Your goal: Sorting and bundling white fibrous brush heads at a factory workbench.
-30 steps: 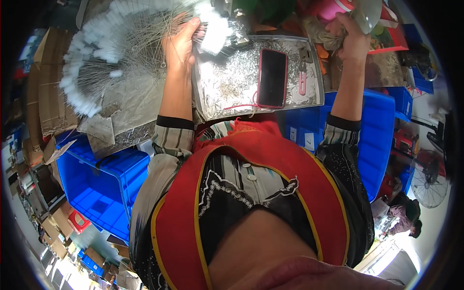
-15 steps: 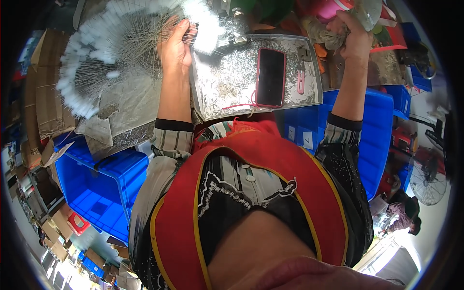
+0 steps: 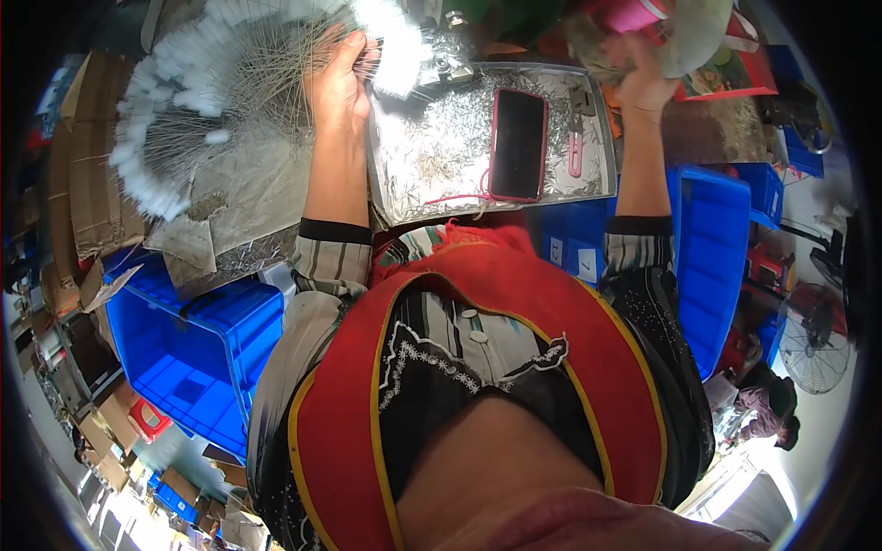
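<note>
My left hand (image 3: pixel 338 84) is closed on a bunch of thin metal wires with white fluffy tips (image 3: pixel 390 41). It hovers over a large fan of the same white-tipped wires (image 3: pixel 188 119) at the upper left. A metal tray (image 3: pixel 588 179) full of small silvery pieces lies before me. On it rest a dark phone in a pink case (image 3: pixel 517 142) and a small pink tool (image 3: pixel 576 153). My right hand (image 3: pixel 640 81) reaches past the tray's far right corner, fingers curled around a clump of silvery material.
Blue plastic crates stand at the lower left (image 3: pixel 184 344) and at the right (image 3: pixel 712 248). Cardboard boxes (image 3: pixel 69 184) pile up at the left. A floor fan (image 3: pixel 813 340) stands at the far right, a person (image 3: pixel 763 409) below it.
My left hand has moved its bunch of white-tipped wires leftward from the tray's corner over the fanned pile. My right hand has stayed at the upper right.
</note>
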Demonstrator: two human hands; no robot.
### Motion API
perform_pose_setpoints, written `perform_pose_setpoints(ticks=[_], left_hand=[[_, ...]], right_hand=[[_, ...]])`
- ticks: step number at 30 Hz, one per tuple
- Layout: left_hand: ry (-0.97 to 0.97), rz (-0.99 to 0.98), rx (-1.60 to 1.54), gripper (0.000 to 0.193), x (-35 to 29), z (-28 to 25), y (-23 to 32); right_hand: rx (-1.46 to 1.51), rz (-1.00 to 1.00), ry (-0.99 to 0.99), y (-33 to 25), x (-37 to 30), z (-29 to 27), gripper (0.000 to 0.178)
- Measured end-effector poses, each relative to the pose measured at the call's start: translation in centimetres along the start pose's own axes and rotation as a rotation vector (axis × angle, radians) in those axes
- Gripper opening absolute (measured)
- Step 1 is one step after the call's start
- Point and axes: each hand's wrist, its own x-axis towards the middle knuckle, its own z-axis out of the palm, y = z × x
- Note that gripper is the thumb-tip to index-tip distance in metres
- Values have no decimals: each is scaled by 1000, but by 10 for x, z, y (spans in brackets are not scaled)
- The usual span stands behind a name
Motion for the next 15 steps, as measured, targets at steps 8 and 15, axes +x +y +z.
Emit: perform_pose_setpoints(ticks=[8,15], left_hand=[[42,39,-62,32,-1,-2,-5],[97,78,-65,25,-4,8,-5]], right_hand=[[457,686,-9,-44,35,-11,16],[353,772,16,-56,47,-16,18]])
